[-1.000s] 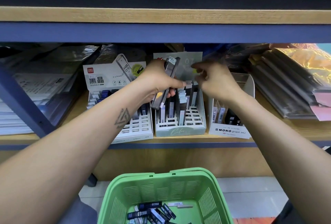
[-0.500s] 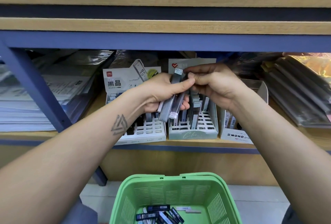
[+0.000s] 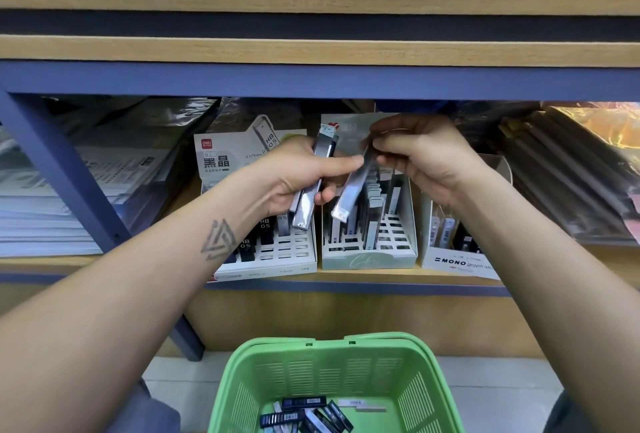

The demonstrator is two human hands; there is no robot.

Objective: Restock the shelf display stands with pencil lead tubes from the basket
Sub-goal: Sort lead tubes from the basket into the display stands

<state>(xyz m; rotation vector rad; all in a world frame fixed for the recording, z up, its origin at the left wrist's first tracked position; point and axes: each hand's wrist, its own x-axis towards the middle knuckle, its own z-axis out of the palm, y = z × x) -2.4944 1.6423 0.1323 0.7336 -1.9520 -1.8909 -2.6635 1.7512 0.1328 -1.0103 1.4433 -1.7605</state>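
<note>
Just above the stand (image 3: 369, 259), right hand (image 3: 429, 155) pinching one tube (image 3: 353, 186).

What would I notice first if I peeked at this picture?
Probably the two hands in the middle: the left hand grips a small bunch of lead tubes, and the right hand pinches a single tube above the pale green stand on the shelf. Next, the bright green basket at the bottom, with more tubes inside.

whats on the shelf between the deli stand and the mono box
In the head view, the pale green display stand sits between the Deli stand and the Mono box, partly filled with lead tubes.
</note>
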